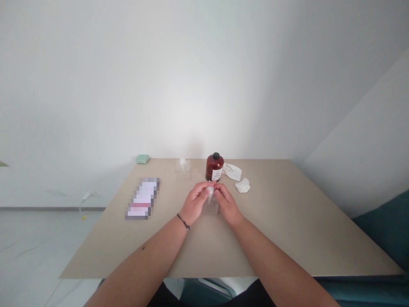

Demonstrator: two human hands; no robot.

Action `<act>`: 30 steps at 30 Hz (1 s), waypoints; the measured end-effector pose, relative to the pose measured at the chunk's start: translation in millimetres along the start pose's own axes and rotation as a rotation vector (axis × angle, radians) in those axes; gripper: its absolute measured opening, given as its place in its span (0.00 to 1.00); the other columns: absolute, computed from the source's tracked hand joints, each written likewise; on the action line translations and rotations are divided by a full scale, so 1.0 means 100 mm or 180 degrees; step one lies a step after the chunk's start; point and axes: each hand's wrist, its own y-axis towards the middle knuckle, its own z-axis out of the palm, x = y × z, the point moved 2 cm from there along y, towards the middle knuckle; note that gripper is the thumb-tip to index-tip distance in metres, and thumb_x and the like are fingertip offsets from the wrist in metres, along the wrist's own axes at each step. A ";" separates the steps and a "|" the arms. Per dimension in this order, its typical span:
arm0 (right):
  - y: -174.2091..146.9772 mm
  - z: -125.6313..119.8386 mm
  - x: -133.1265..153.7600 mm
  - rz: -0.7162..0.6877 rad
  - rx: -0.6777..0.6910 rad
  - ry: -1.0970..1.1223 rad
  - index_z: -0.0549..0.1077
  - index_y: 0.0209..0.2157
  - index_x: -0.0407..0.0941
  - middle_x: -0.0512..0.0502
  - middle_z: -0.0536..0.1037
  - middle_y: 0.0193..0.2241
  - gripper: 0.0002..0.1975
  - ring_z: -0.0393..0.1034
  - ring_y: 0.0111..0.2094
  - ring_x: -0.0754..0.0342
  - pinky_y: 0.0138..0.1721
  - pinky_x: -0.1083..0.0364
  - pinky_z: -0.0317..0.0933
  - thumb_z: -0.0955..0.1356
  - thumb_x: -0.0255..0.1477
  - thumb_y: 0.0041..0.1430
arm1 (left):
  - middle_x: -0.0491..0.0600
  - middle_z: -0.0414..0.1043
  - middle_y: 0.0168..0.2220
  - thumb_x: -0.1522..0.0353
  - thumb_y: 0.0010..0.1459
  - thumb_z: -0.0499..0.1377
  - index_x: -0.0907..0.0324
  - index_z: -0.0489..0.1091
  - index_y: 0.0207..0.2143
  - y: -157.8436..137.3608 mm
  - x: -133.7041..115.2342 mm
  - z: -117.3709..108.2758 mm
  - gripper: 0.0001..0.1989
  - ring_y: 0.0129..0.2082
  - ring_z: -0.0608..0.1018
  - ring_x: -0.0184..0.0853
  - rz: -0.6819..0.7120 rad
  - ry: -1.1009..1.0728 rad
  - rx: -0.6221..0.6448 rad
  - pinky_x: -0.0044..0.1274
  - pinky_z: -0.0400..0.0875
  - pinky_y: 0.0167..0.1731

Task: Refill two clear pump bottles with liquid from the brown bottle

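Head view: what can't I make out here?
In the head view:
Clear box and white wad: partly covered by the hands, so exact finger contact is hidden.
Dark red-brown bottle: label print too small.
Phone-like device: screen content pixelated.
Teal furniture: cut off by the right edge.

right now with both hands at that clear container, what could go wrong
The left hand and right hand close in around the white top of the clear container; uneven pressure might make it tip or slip. The dark red bottle stands just beyond the hands, so a forward nudge could knock it.
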 end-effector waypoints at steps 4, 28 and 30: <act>0.00 0.00 0.01 -0.0003 -0.0026 -0.0044 0.70 0.41 0.49 0.47 0.75 0.39 0.18 0.70 0.42 0.49 0.46 0.49 0.64 0.65 0.49 0.62 | 0.55 0.75 0.55 0.58 0.65 0.57 0.58 0.74 0.48 -0.01 -0.02 0.00 0.16 0.56 0.75 0.42 0.0008 -0.0021 -0.0024 0.33 0.64 0.59; 0.00 0.00 0.14 -0.0486 -0.0032 -0.0342 0.74 0.45 0.50 0.43 0.74 0.46 0.16 0.69 0.49 0.47 0.51 0.46 0.64 0.66 0.45 0.63 | 0.55 0.71 0.59 0.57 0.64 0.58 0.55 0.70 0.55 -0.01 0.00 0.01 0.21 0.60 0.72 0.44 -0.0053 -0.0041 0.0126 0.36 0.62 0.62; 0.01 -0.02 0.17 -0.0552 -0.0047 -0.0341 0.74 0.45 0.50 0.43 0.74 0.46 0.16 0.69 0.50 0.46 0.52 0.45 0.63 0.66 0.44 0.64 | 0.55 0.68 0.61 0.57 0.63 0.59 0.54 0.66 0.59 -0.01 0.03 0.01 0.24 0.61 0.70 0.44 -0.0050 -0.0176 0.0219 0.37 0.60 0.63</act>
